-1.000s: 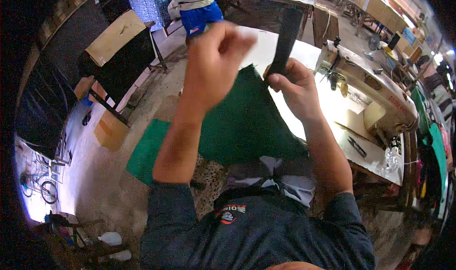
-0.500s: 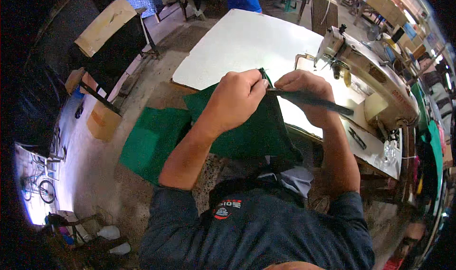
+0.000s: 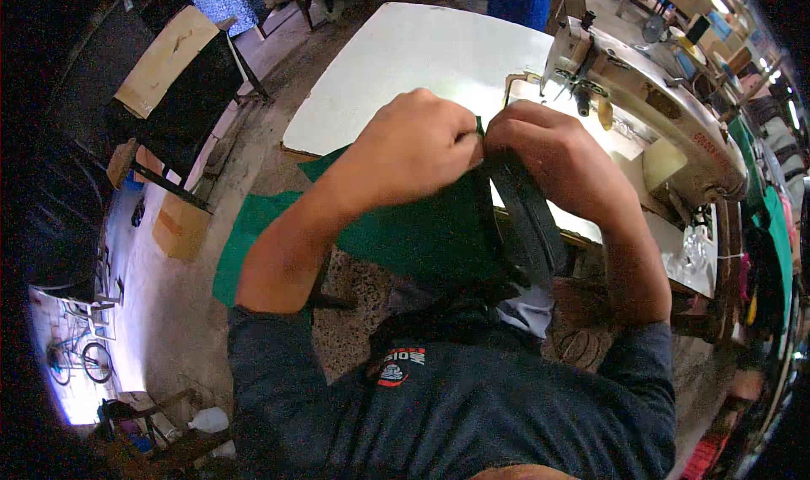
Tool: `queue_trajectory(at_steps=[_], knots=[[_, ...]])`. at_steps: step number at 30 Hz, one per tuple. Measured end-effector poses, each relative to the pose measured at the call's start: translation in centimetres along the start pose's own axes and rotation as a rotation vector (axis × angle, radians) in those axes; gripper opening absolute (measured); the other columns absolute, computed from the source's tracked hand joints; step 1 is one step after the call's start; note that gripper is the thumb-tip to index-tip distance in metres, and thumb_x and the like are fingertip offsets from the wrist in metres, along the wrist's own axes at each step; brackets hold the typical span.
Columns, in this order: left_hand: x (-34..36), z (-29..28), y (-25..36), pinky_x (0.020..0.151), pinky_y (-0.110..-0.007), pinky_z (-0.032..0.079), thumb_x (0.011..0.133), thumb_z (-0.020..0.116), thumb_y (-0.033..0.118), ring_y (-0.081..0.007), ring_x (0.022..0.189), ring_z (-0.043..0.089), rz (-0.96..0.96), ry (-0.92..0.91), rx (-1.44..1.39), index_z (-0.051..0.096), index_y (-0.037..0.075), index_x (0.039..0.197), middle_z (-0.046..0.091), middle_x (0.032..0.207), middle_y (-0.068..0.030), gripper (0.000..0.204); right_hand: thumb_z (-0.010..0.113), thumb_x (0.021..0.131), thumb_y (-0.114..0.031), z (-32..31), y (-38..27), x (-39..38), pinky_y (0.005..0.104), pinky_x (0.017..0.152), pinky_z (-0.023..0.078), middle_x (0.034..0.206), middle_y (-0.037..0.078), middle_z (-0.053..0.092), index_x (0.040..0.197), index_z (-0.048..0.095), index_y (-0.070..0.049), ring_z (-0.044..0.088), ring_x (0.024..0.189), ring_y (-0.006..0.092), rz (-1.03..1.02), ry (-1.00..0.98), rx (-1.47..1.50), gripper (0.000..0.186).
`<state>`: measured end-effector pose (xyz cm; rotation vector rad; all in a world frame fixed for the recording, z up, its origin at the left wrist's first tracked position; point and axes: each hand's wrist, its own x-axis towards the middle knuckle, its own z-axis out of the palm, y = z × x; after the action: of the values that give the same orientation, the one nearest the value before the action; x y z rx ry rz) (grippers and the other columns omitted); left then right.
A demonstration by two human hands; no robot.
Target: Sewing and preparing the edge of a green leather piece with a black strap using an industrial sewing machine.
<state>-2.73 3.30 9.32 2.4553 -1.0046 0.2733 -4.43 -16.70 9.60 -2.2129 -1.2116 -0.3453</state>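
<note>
A dark green piece of cloth [image 3: 413, 240] hangs from my hands over the front of a white table. My left hand [image 3: 422, 147] is closed in a pinch on its upper edge, with the fingertips mostly hidden. Right beside it, my right hand [image 3: 548, 147] is closed on the upper end of a long black strip [image 3: 536, 223]. From there the strip drops along the cloth's right edge toward my lap. The two hands nearly touch, and whether strip and cloth are joined there is hidden.
The white sewing table [image 3: 405, 50] lies ahead, with a sewing machine [image 3: 666, 100] at its right. More green cloth [image 3: 245, 235] hangs lower at the left. Beyond the table stands a person in blue trousers [image 3: 519, 3]. A cardboard box [image 3: 181, 227] sits on the floor at left.
My hands have come together. The black strip, which stretched out to the right across my right wrist, now hangs down below the hand. A small black tool on the table is now out of sight.
</note>
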Motion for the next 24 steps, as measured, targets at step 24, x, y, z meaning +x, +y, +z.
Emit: queue_trajectory(at_steps=[24], knots=[[0.4,2.1,-2.7,0.063,-0.025,0.047,0.086,0.064,0.015,-0.0088,0.069,0.058,-0.228,0.209,-0.694,0.066,-0.001,0.088,0.066,0.077,-0.0036,0.016,0.063,0.085,-0.009,4.2,1.6,1.5,0.0321,0.082,0.051,0.11,0.011,0.052,0.1,0.062,0.0,0.053,0.102,0.0196,0.334,-0.068,0.74,0.018]])
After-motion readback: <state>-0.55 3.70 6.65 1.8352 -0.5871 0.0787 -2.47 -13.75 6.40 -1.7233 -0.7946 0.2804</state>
